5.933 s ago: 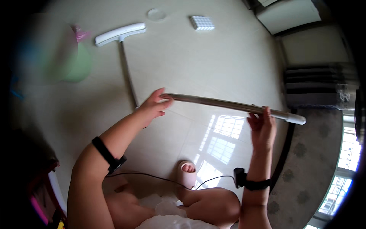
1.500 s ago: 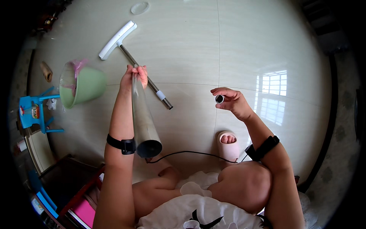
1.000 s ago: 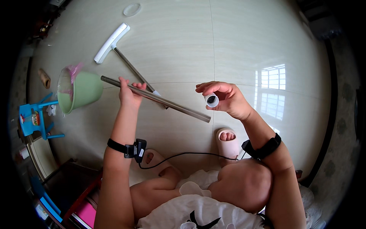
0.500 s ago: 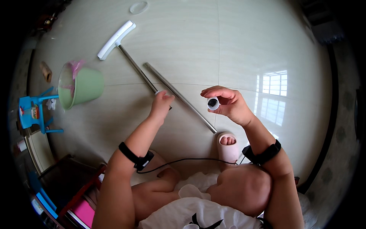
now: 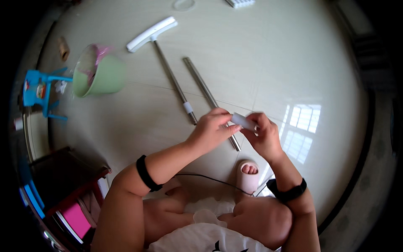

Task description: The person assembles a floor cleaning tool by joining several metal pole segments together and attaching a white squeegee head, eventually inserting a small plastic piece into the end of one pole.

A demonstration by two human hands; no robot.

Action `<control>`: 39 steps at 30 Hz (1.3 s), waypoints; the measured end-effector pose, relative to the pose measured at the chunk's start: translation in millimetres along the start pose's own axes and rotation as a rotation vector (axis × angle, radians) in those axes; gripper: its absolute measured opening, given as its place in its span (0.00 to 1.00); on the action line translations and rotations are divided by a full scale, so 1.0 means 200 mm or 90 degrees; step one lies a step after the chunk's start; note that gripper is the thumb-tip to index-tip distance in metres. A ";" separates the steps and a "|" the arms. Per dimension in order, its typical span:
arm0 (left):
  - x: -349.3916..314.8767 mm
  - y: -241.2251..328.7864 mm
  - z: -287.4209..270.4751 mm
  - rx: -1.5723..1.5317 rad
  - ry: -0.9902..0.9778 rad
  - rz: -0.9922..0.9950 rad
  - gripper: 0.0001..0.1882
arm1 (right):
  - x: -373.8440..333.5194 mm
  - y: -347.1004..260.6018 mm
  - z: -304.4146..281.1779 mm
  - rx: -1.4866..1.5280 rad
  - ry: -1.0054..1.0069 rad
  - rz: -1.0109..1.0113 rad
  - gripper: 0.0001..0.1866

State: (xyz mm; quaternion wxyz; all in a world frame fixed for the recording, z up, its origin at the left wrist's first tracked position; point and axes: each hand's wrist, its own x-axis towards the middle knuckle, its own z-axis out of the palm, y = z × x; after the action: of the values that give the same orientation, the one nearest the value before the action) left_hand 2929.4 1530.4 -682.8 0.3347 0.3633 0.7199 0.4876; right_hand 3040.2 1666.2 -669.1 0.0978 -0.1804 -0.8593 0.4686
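A short white hollow sleeve (image 5: 243,121) is held between my two hands above the floor. The thumb and fingers of my left hand (image 5: 212,129) pinch its left end, and my right hand (image 5: 265,136) grips the right end. Beneath the hands a loose steel tube (image 5: 203,86) lies on the tiles, its lower part crossed by the fingers and the sleeve. Left of it rests a squeegee (image 5: 152,33) with a wide white head. Its steel handle (image 5: 168,71) has a white collar (image 5: 188,107) near the lower end.
A green bucket (image 5: 107,75) lies tipped on its side, pink plastic at its mouth. Beside it stands a blue stool (image 5: 37,90). A dark red cabinet (image 5: 71,176) is at the lower left. A black cable (image 5: 210,178) runs between my arms, near my slipper (image 5: 247,180).
My left hand has let go of the squeegee handle and moved right to take the sleeve. The sleeve has turned from end-on to sideways. The whole view has shifted slightly.
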 end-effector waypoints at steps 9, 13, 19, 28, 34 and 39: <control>-0.04 -0.14 0.04 -0.796 -0.105 -0.458 0.08 | 0.01 -0.11 0.05 -0.090 -0.035 -0.124 0.12; -0.03 -0.12 0.03 -0.794 -0.081 -0.453 0.10 | 0.00 -0.12 0.06 -0.064 -0.058 -0.030 0.13; -0.01 -0.11 0.04 -0.775 -0.040 -0.417 0.10 | 0.02 -0.14 0.08 0.113 -0.070 0.225 0.11; 0.00 -0.10 -0.05 -0.735 -0.094 -0.380 0.11 | 0.00 -0.10 0.03 0.349 -0.042 0.264 0.10; -0.01 -0.10 -0.08 -0.552 -0.142 -0.307 0.06 | -0.04 -0.08 0.04 0.296 -0.072 0.188 0.15; 0.02 -0.05 -0.14 -0.422 -0.119 -0.286 0.14 | -0.02 -0.11 0.06 0.388 -0.073 0.190 0.16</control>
State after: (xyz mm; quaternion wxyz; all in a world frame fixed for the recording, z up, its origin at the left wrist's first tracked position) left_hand 2901.5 1518.1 -684.9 0.5959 0.1120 0.5516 0.5728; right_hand 3035.5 1643.5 -657.6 0.0288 -0.2403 -0.6480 0.7221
